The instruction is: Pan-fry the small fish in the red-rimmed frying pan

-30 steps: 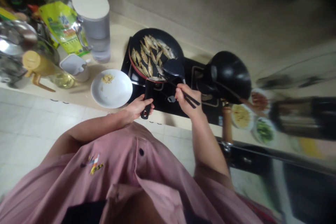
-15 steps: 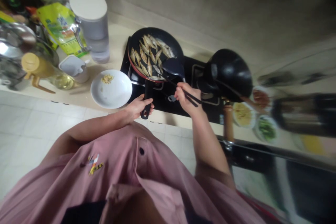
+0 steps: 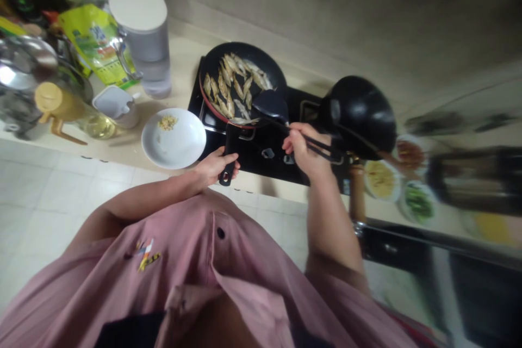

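Note:
Several small browned fish (image 3: 223, 86) lie in a black frying pan (image 3: 261, 54) with a red outer side, on the stove. The fingers of my left hand (image 3: 220, 166) are wrapped round the pan's black handle (image 3: 230, 144). My right hand (image 3: 305, 147) is closed on a pair of dark chopsticks (image 3: 326, 147), to the right of that handle. Over the pan's right side lies a black spatula (image 3: 269, 104); its handle runs toward my right hand, and I cannot tell whether the fingers also touch it. The chopstick tips are hard to make out against the dark spatula.
A white plate (image 3: 191, 147) with chopped pale bits stands left of the stove. Beyond it are an oil bottle (image 3: 98, 125), a white container (image 3: 116, 106) and a water jug (image 3: 147, 49). A black wok (image 3: 359, 114) and several small dishes of ingredients (image 3: 381, 179) are at right.
My right hand has moved right, away from the pan, with the chopsticks. A fish near the pan's front, beside the spatula, lies at a different angle. My left hand stays on the handle.

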`<state>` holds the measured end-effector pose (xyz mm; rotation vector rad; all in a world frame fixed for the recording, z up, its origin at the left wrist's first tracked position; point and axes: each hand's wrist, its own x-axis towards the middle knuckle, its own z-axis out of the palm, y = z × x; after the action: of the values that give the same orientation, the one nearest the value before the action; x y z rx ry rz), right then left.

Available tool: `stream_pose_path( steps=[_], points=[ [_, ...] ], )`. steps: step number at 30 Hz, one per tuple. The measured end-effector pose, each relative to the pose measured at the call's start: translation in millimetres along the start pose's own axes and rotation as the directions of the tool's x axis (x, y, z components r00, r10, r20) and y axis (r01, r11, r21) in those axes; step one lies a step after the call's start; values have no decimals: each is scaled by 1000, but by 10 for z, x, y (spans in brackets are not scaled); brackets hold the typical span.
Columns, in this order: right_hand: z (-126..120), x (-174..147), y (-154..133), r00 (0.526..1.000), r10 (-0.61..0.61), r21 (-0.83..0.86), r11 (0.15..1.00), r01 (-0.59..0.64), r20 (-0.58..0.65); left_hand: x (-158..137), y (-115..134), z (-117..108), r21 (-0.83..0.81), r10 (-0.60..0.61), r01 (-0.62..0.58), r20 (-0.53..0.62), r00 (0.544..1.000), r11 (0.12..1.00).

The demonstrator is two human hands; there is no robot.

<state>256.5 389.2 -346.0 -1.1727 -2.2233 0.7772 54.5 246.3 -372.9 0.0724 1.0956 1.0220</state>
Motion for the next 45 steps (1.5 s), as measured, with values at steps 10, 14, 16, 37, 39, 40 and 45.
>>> stream_pose_path(
  steps=[10, 14, 16, 37, 39, 40, 45],
  points=[
    [-257, -34, -163, 981, 182, 136, 976, -172, -64, -26, 14, 19, -8, -11, 11, -9, 1000, 1000],
    [-206, 77, -176, 982, 187, 183, 967, -180, -24, -26, 13, 15, -10, -4, 4, 0, 1000, 1000],
    [-162, 141, -173, 980, 201, 179, 964, -198, 4, -28, 12, 14, -11, -6, 6, 0, 1000, 1000],
    [70, -176, -51, 983, 139, 56, 990, -133, -121, -23, 18, 16, -21, -14, 13, -19, 1000, 1000],
    [38, -195, -109, 983, 103, 37, 994, -99, -155, -23, 18, 20, -10, -5, 5, -16, 1000, 1000],
    [20, -201, -138, 982, 86, 27, 996, -83, -165, -23, 18, 23, -5, 0, 0, -15, 1000, 1000],
    [-91, -229, -225, 982, 32, -46, 998, -41, -184, -26, 13, 22, -5, 2, -2, -19, 1000, 1000]
  ],
)
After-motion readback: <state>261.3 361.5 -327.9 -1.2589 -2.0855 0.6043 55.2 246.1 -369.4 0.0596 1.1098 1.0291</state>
